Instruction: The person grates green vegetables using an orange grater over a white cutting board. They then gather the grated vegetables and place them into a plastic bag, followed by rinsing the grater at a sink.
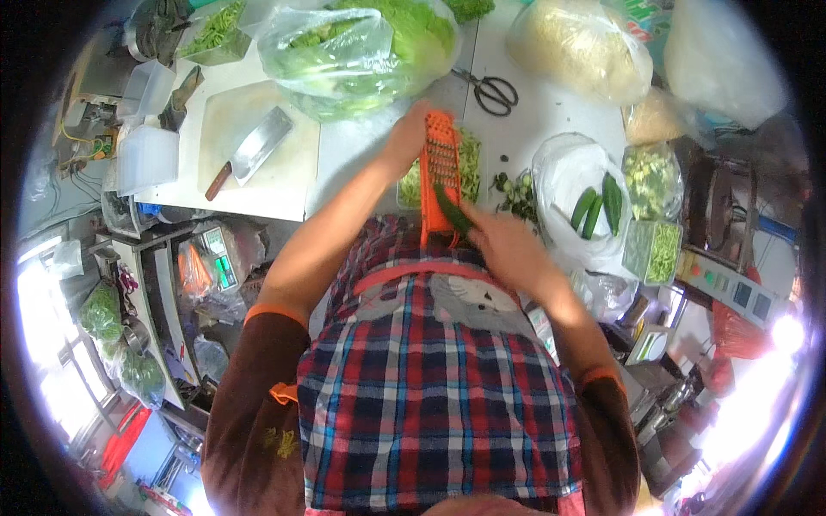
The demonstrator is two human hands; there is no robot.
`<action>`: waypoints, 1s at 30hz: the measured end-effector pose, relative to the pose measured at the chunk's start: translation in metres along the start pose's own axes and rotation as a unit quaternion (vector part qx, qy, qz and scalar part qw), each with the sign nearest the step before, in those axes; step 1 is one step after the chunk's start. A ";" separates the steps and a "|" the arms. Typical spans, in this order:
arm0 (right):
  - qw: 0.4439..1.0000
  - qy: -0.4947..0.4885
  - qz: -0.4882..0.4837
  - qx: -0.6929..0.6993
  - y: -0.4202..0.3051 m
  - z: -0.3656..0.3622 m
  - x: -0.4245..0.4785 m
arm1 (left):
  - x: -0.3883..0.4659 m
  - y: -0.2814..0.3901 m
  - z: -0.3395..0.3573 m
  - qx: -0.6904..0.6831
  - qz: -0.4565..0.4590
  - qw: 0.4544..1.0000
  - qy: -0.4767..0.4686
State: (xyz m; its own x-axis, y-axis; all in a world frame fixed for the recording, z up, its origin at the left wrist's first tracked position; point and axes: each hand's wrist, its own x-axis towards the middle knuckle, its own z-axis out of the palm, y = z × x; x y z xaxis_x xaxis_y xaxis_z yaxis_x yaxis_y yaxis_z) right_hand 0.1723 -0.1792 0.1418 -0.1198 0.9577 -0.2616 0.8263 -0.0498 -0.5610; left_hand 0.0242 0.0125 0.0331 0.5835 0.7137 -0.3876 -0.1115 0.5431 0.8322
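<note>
My left hand [413, 132] grips the far end of an orange plastic grater [441, 164], which slopes down towards my apron over a clear container of green shreds [472, 161]. A dark green cucumber [454, 211] is held in my right hand [500, 242], its far end against the lower part of the grater's face. Right of the container lie small cut-off vegetable ends [516, 190]. Beyond them a white plastic bag [561, 226] holds several more green cucumbers [590, 213]. My right hand is slightly blurred.
A cleaver [263, 145] lies on a cutting board [216, 122] at the left. Black-handled scissors [495, 95] lie beyond the grater, between a bag of leafy greens [361, 58] and a bag of pale food [581, 51]. Clear containers [147, 158] stand at the table's left edge.
</note>
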 end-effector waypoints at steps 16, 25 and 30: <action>0.985 0.132 0.069 0.093 0.013 -0.002 0.071 | 0.006 -0.022 0.005 0.076 0.035 0.996 -0.024; 0.987 0.126 0.034 0.091 0.011 0.000 0.066 | -0.001 -0.019 0.007 0.205 0.122 0.971 -0.027; 0.990 0.088 0.006 0.111 0.002 0.000 0.047 | -0.004 -0.001 0.002 0.105 0.052 0.992 -0.035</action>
State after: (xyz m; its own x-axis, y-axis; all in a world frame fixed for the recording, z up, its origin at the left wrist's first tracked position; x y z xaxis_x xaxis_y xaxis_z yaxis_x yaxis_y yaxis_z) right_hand 0.1681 -0.1339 0.1287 0.0044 0.9903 -0.1392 0.6833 -0.1046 -0.7226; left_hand 0.0231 0.0082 0.0346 0.6322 0.7249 -0.2734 -0.0076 0.3587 0.9334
